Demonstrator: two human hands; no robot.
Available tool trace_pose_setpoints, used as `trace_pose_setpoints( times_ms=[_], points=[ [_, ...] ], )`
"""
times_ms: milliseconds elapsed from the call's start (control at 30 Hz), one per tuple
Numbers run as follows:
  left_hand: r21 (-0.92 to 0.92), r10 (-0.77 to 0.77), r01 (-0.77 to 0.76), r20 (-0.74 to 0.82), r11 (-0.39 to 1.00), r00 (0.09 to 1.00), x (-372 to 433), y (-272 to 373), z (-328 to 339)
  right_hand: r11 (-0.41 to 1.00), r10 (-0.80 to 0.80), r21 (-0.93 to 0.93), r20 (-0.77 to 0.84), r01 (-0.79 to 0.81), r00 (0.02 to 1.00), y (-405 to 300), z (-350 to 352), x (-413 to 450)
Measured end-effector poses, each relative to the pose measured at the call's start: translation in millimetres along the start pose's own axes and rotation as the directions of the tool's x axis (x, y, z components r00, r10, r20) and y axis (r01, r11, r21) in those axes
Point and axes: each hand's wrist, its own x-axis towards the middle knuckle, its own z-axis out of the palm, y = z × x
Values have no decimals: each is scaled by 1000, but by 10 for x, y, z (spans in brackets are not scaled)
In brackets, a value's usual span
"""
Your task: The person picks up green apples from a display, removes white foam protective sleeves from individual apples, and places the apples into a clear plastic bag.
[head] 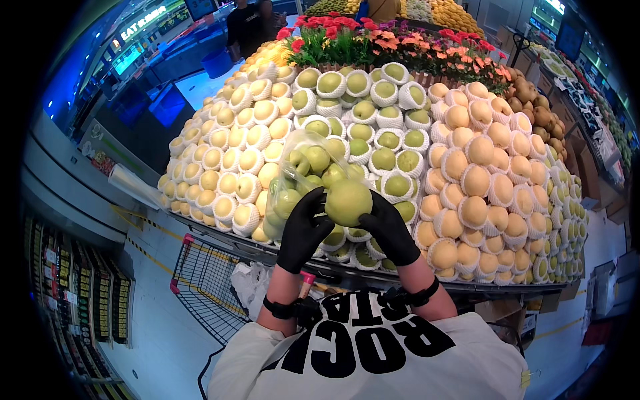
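Note:
A bare green round pear (349, 202) is held up between my two black-gloved hands, with no foam net on it. My left hand (302, 230) bears on its left side, thumb below and fingers above. My right hand (392, 227) grips the pear's right side, the thumb in front. Just behind my left hand lies a clear plastic bag (285, 182) filled with several bare green pears (317, 159). Under and around the bag, green pears in white foam nets (384, 159) are piled on the sloping display. My hands hide part of this pile.
Yellow netted fruit (250, 160) fills the left slope, tan netted fruit (475, 180) the right. Red and orange flowers (395, 42) line the top. A wire shopping cart (210, 280) with white plastic stands at lower left, near shelves (80, 290). A person (245, 25) stands beyond the display.

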Motion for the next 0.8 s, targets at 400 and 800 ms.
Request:
trace_pose_setpoints(
  times_ms=[400,800],
  points=[
    [171,155,-175,126,970,980,-33,12,79,885,206,408,90,-225,974,250,-112,-49],
    [136,95,-101,50,986,994,-42,-82,39,915,316,210,155,-344,936,227,-99,-75]
  ],
)
